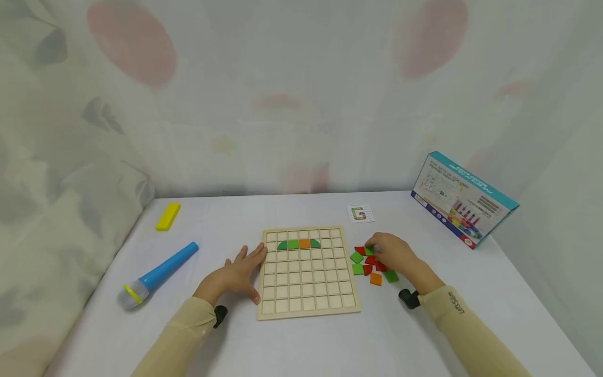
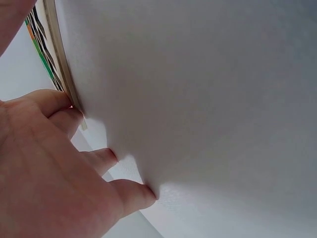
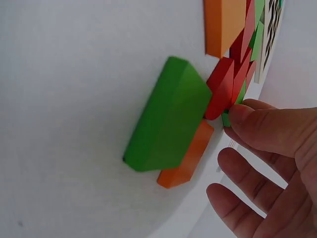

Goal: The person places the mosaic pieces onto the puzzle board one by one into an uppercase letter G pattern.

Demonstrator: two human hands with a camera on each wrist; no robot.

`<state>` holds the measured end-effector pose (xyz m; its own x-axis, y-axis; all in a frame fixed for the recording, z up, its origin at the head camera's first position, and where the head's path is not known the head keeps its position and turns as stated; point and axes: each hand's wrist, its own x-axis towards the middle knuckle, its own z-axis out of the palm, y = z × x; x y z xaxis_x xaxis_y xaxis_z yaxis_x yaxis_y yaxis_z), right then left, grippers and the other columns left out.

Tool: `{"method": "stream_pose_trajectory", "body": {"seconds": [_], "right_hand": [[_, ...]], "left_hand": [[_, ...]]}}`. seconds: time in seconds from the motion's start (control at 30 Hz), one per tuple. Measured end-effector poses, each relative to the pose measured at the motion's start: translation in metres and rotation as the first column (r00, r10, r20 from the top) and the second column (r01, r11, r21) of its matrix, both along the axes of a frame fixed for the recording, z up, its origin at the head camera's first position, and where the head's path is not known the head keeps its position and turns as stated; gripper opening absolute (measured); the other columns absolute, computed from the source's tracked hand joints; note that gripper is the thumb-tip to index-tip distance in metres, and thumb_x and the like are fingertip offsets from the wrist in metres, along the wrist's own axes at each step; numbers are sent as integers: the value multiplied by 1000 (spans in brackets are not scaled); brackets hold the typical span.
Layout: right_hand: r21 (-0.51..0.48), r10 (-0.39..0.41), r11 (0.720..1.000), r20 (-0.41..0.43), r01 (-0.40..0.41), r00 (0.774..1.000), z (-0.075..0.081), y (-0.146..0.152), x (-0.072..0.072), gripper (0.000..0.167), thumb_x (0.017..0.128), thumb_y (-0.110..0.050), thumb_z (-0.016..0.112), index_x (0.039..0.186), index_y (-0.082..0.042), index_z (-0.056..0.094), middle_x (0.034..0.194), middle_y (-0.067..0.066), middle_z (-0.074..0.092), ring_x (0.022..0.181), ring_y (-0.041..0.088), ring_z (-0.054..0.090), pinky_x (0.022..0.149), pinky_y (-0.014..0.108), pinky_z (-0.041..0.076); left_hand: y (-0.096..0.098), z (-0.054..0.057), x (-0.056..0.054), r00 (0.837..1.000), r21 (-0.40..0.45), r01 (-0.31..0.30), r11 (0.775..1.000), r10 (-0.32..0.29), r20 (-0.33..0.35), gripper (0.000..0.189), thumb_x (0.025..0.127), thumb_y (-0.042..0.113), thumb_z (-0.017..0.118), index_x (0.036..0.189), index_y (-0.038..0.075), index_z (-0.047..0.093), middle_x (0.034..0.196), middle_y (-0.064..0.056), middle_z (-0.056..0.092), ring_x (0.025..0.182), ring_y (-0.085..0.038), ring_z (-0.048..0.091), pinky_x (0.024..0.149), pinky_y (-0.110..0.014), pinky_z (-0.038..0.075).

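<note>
A wooden grid board (image 1: 308,315) lies on the white table. In its second row sit a green quarter-round tile (image 1: 282,246), a green square tile (image 1: 293,244), an orange square tile (image 1: 304,243) and another green quarter-round tile (image 1: 315,243). My left hand (image 1: 242,275) is spread at the board's left side, fingertips touching its edge (image 2: 67,64). Right of the board, my right hand (image 1: 393,255) reaches into a loose group of red, green and orange tiles. Thumb and forefinger pinch a green tile (image 3: 226,118), mostly hidden by the fingertips.
A small card with a coloured G pattern (image 1: 360,213) lies behind the tiles. At the back right stands a printed box (image 1: 464,199). Over on the left are a blue toy microphone (image 1: 165,269) and a yellow block (image 1: 168,217). Curtain-like cloth borders the table.
</note>
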<state>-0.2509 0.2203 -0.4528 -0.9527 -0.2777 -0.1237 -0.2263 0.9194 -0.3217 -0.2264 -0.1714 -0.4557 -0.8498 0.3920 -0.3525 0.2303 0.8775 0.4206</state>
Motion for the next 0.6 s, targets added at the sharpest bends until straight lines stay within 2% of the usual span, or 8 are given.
{"method": "stream_pose_trajectory", "body": {"seconds": [0.3, 0.43, 0.6], "right_hand": [[50, 30, 998, -11, -29, 999, 2, -4, -1, 30, 80, -6, 69, 110, -7, 67, 108, 7, 62, 97, 23, 57, 89, 43, 47], [47, 11, 999, -23, -10, 1000, 1, -4, -3, 29, 79, -7, 69, 108, -7, 67, 105, 6, 62, 91, 21, 57, 87, 42, 49], [40, 18, 999, -79, -15, 997, 6, -12, -8, 28, 79, -12, 72, 106, -7, 67, 101, 4, 61, 85, 19, 56, 82, 41, 51]], "left_hand": [[0, 3, 1, 1000, 9, 9, 1000, -10, 5, 126, 49, 31, 89, 149, 13, 14, 155, -4, 3, 138, -41, -8, 95, -74, 1], [0, 4, 1, 1000, 18, 6, 1000, -6, 4, 125, 49, 31, 89, 149, 13, 15, 155, -3, 4, 138, -40, -8, 95, -74, 1], [0, 4, 1, 1000, 16, 2, 1000, -2, 9, 125, 49, 30, 89, 149, 14, 15, 155, -3, 4, 138, -39, -8, 96, -73, 1]]}}
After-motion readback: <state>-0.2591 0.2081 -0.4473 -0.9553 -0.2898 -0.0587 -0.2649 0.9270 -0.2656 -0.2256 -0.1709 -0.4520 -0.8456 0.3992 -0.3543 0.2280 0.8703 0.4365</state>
